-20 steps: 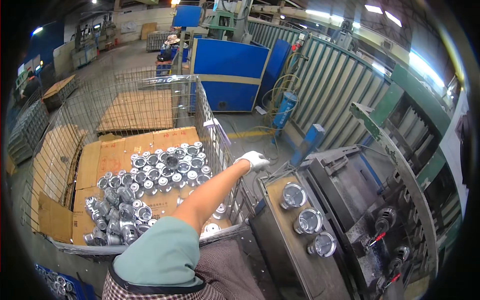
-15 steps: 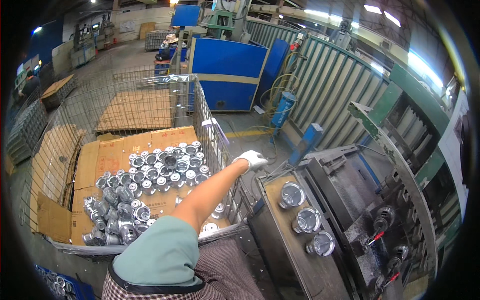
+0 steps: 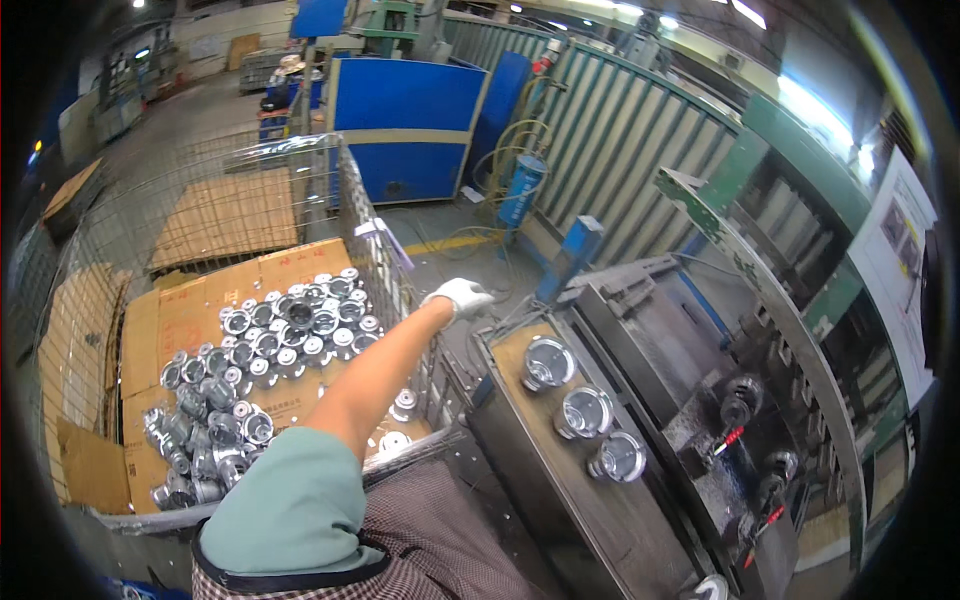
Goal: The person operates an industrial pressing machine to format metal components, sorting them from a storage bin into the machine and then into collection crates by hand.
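Observation:
My left hand (image 3: 463, 298), in a white glove, reaches out over the gap between a wire cage and a narrow bench. Its fingers stretch to the right, with nothing visible in them. Three shiny metal cup-shaped castings (image 3: 584, 412) stand in a row on the bench's tan top (image 3: 513, 352), just right of that hand and apart from it. Part of another metal piece (image 3: 710, 588) shows at the lower edge. Many similar castings (image 3: 215, 425) lie heaped and in rows on cardboard inside the wire cage (image 3: 350, 190). My right hand is out of view.
Right of the bench stands a dark machine bed (image 3: 655, 345) with two red-handled fixtures (image 3: 728, 440) and a green frame (image 3: 775, 165). A blue post (image 3: 572, 258) and a blue cylinder with hoses (image 3: 522, 190) stand beyond. Blue panels (image 3: 405, 95) rise behind the cage.
The view has swung, shifting the cage, bench and castings left in the picture. My left arm stays stretched out. A metal piece has come into view at the lower edge.

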`<state>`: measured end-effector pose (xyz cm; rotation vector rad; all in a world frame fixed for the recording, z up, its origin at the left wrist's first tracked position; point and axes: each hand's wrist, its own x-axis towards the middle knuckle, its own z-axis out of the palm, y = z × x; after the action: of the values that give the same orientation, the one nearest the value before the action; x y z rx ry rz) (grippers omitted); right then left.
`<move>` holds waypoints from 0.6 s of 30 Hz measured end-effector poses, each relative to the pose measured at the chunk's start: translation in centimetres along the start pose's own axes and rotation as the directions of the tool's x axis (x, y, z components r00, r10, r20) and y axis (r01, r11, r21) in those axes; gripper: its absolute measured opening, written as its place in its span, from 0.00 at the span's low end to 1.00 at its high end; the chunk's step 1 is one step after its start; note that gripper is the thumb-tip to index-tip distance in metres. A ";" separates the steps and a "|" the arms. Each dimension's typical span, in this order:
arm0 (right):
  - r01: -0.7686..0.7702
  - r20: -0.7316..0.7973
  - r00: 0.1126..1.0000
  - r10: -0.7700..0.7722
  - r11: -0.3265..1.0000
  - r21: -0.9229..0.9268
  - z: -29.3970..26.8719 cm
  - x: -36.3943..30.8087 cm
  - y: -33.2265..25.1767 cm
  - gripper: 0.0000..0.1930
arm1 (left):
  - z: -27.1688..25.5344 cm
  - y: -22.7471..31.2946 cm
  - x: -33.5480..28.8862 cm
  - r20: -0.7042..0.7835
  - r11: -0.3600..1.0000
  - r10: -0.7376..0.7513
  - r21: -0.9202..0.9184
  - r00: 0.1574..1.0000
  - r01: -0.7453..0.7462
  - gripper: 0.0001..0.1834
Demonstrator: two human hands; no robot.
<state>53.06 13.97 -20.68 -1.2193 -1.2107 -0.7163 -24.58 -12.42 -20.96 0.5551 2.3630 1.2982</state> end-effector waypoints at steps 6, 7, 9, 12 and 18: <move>-0.762 0.781 0.349 0.518 0.642 -0.085 0.4 -1.5 -1.0 0.26 | -0.5 -0.8 0.9 0.027 0.994 0.036 0.106 0.999 -0.038 0.25; -0.783 0.758 0.273 0.593 0.595 -0.184 -0.2 -1.3 -0.8 0.27 | -0.4 -1.0 1.3 -0.001 0.996 0.029 0.080 1.000 -0.029 0.25; -0.680 0.617 0.335 0.712 0.636 -0.365 -2.1 -0.4 -0.6 0.34 | -0.3 -1.7 2.0 0.014 1.000 0.003 -0.022 1.000 -0.003 0.20; -0.346 0.375 0.713 0.593 0.762 -0.547 -4.6 1.8 -2.8 0.35 | 0.3 -2.7 3.1 0.018 0.959 0.000 -0.283 1.000 0.005 0.17; -0.566 0.670 0.715 0.200 0.728 0.387 -3.8 4.9 -16.6 0.26 | 0.3 -4.4 5.1 0.057 0.940 -0.027 -0.338 0.998 0.045 0.14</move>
<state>40.30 6.98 -10.62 -1.1471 -1.4409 0.4115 -29.44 -11.73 -25.66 0.4291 2.0325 1.6080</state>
